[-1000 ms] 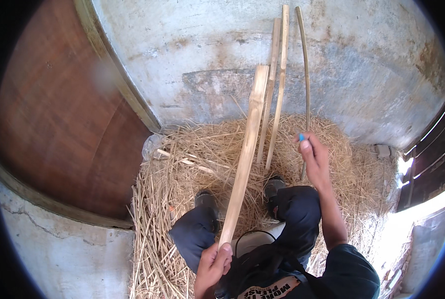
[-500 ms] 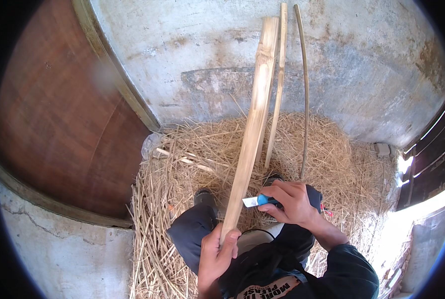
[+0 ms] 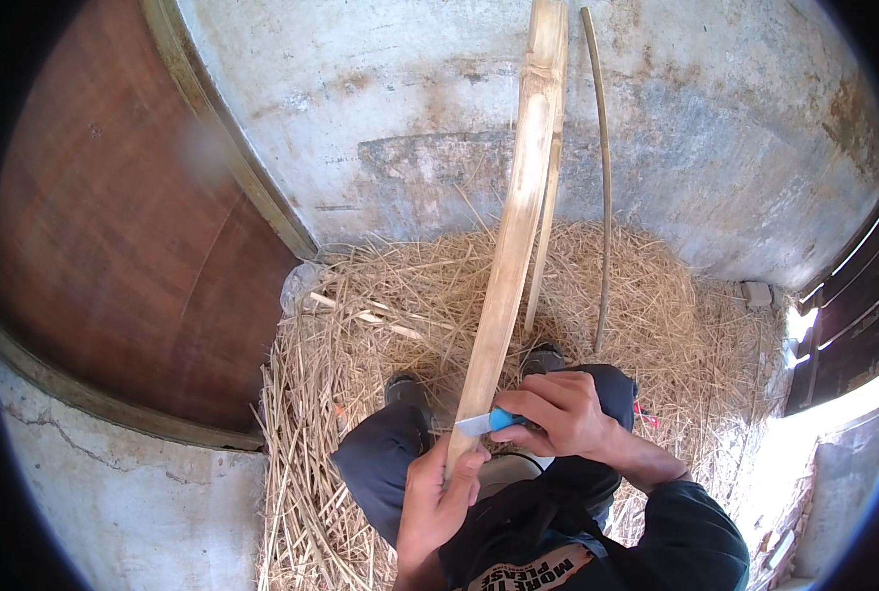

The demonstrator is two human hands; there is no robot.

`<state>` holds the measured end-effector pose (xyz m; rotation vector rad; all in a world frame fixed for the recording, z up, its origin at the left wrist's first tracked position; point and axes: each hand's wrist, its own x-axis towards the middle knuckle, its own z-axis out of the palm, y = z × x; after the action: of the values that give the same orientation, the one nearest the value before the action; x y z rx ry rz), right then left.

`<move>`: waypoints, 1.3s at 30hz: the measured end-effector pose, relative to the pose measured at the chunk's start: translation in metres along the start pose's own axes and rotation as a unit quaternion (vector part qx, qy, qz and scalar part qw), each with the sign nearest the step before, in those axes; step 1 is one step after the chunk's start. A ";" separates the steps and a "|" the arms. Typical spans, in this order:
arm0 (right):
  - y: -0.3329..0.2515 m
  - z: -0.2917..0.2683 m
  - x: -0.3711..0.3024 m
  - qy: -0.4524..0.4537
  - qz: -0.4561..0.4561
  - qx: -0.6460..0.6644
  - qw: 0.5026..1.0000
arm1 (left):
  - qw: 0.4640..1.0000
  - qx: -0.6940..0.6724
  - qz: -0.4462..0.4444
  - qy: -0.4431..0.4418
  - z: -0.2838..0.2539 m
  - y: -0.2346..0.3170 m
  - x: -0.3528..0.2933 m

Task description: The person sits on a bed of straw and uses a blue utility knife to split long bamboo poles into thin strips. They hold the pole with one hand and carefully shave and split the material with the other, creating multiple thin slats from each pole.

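Observation:
A long split piece of bamboo point(image 3: 508, 246) slants up and away from my lap toward the wall. My left hand point(image 3: 436, 497) is closed round its near end, thumb on the near side. In my right hand point(image 3: 570, 422) is a knife point(image 3: 477, 425) with a blue handle and a short pale blade, gripped in closed fingers. The blade lies across the bamboo, touching it just above my left hand. Part of the handle is hidden by my right fingers.
Behind the bamboo, a thinner strip point(image 3: 541, 251) and a dark thin stick point(image 3: 602, 177) lean against the stained wall point(image 3: 715, 128). Straw point(image 3: 656, 295) covers the floor round my feet. A brown wooden panel point(image 3: 124, 236) stands at the left, dark slats point(image 3: 853, 305) at the right.
The knife has moved down and left along the bamboo toward my left hand. The bamboo's far end has shifted up and right, now covering the top of the thinner strip.

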<state>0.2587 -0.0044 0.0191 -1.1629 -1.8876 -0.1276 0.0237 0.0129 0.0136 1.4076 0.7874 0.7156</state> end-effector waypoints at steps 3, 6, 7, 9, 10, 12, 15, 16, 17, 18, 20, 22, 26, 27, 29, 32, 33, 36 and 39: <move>-0.002 0.001 0.001 0.001 -0.001 -0.004 1.000 | 1.000 0.014 -0.008 0.006 0.000 -0.001 0.001; -0.004 0.000 0.004 0.003 0.002 -0.010 1.000 | 0.998 0.063 0.008 0.024 0.002 -0.003 0.002; -0.004 0.001 0.005 0.007 0.003 -0.011 1.000 | 0.996 0.084 0.018 0.030 0.002 -0.004 0.003; -0.004 0.000 0.006 0.005 0.003 -0.013 1.000 | 0.992 0.118 0.027 0.048 0.005 0.000 0.005; -0.005 -0.001 0.007 -0.002 0.003 -0.014 1.000 | 0.989 0.134 0.032 0.057 0.007 0.002 0.006; -0.005 -0.001 0.008 -0.007 0.002 -0.015 1.000 | 0.985 0.151 0.050 0.070 0.010 0.004 0.008; -0.004 -0.002 0.011 -0.002 0.001 -0.019 1.000 | 0.977 0.181 0.066 0.092 0.014 0.011 0.011; -0.004 -0.003 0.012 -0.001 0.001 -0.026 1.000 | 0.974 0.191 0.070 0.100 0.015 0.013 0.012; -0.003 -0.003 0.013 0.000 0.001 -0.032 0.999 | 0.973 0.196 0.064 0.104 0.017 0.017 0.014; -0.003 -0.003 0.014 0.009 -0.002 -0.035 0.999 | 0.972 0.201 0.058 0.108 0.019 0.021 0.014; -0.002 -0.004 0.016 0.029 -0.007 -0.043 0.999 | 0.970 0.210 0.046 0.112 0.021 0.023 0.014; -0.005 -0.008 0.017 0.001 0.001 -0.054 0.999 | 0.969 0.219 0.035 0.111 0.020 0.024 0.014; 0.010 -0.012 0.017 0.032 0.032 -0.071 0.996 | 0.964 0.244 0.011 0.102 0.019 0.022 0.009; 0.013 -0.013 0.017 0.040 0.033 -0.071 0.996 | 0.965 0.243 0.009 0.099 0.019 0.020 0.008; 0.017 -0.013 0.018 0.055 0.036 -0.070 0.995 | 0.966 0.237 0.008 0.100 0.020 0.015 0.006; 0.017 -0.015 0.020 0.032 0.032 -0.067 0.997 | 0.967 0.231 0.015 0.110 0.019 0.009 0.002; 0.018 -0.017 0.021 0.033 0.037 -0.073 0.996 | 0.966 0.234 0.022 0.111 0.018 0.007 0.001; 0.022 -0.022 0.024 0.031 0.042 -0.089 0.995 | 0.963 0.247 0.019 0.107 0.015 0.001 -0.004; 0.025 -0.023 0.024 0.019 0.035 -0.094 0.995 | 0.962 0.252 0.013 0.106 0.014 -0.002 -0.008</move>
<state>0.2885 0.0138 0.0420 -1.3432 -1.8281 -0.2925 0.0305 -0.0015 0.0123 1.8192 1.1790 0.7230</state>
